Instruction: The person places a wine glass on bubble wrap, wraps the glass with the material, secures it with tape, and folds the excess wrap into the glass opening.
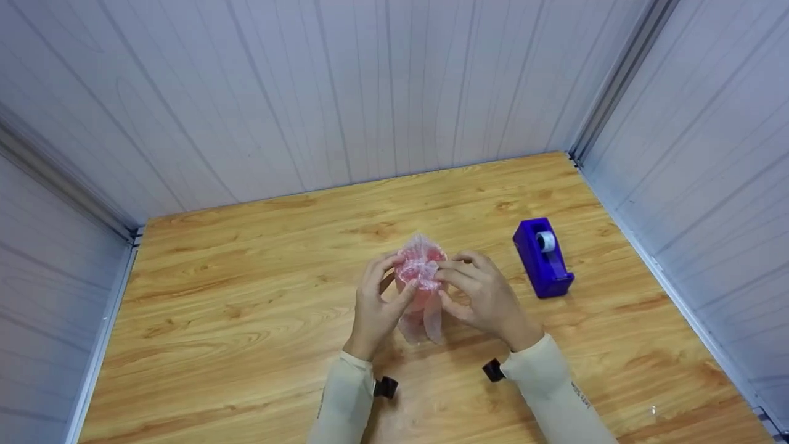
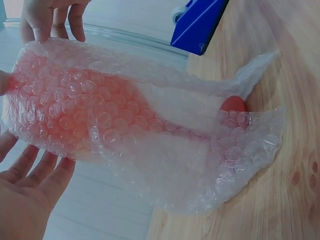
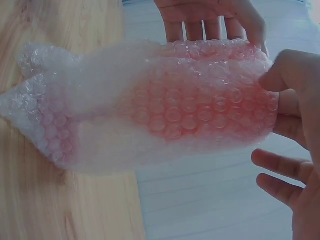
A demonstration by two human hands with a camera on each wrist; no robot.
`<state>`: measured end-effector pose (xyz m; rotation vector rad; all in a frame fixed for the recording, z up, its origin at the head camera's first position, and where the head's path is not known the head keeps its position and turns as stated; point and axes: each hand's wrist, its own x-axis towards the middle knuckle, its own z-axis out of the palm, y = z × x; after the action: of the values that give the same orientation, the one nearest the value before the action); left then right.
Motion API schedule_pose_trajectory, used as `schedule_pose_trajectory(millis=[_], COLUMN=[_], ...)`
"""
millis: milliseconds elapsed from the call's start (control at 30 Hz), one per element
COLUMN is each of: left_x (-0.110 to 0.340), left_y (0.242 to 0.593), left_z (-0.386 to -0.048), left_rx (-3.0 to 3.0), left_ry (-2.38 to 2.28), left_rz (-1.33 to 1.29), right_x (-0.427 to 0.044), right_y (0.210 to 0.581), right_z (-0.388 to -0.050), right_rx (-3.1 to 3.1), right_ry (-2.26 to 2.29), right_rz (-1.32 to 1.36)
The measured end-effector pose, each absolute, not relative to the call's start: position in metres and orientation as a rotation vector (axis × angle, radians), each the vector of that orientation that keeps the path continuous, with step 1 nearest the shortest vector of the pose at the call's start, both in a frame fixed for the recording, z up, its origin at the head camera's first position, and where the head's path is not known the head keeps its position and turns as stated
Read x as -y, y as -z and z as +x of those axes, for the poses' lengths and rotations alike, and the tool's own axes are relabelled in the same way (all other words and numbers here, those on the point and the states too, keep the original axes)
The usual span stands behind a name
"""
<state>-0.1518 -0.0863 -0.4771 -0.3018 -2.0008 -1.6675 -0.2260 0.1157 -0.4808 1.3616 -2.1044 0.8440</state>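
Observation:
A red object in clear bubble wrap [image 2: 115,125] stands upright on the table between both hands. Through the wrap it looks broad and red at the top and narrow below, with a red part [image 2: 233,104] down at the table; its exact kind is hidden. Loose wrap flares out around its lower end. My left hand [image 1: 377,308] holds the upper end from the left, thumb and fingers about the rim. From the right, my right hand [image 1: 484,296] has its thumb and fingers on the crumpled wrap [image 1: 420,271] folded over the top, and grips it there.
A blue tape dispenser [image 1: 542,259] with a roll of clear tape stands to the right of the hands on the wooden table [image 1: 246,296]. A tiny clear scrap [image 1: 653,409] lies near the front right. White panel walls [image 1: 370,92] enclose the back and sides.

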Motion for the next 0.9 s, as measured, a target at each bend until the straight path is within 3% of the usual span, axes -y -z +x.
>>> schedule_pose_trajectory(millis=[267, 533, 900], left_x=[0.085, 0.091, 0.096], left_y=[0.484, 0.516, 0.515], left_z=[-0.154, -0.167, -0.169], left_rx=[1.99, 2.052, 2.218], left_ry=[1.556, 1.43, 1.098], left_rz=[-0.372, -0.412, -0.408], right_x=[-0.111, -0.108, -0.105], right_y=[0.483, 0.486, 0.489], right_z=[-0.229, -0.23, -0.231], right_rx=[2.2, 2.27, 2.242], right_ry=[-0.797, -0.792, -0.817], right_rz=[1.42, 1.435, 1.447])
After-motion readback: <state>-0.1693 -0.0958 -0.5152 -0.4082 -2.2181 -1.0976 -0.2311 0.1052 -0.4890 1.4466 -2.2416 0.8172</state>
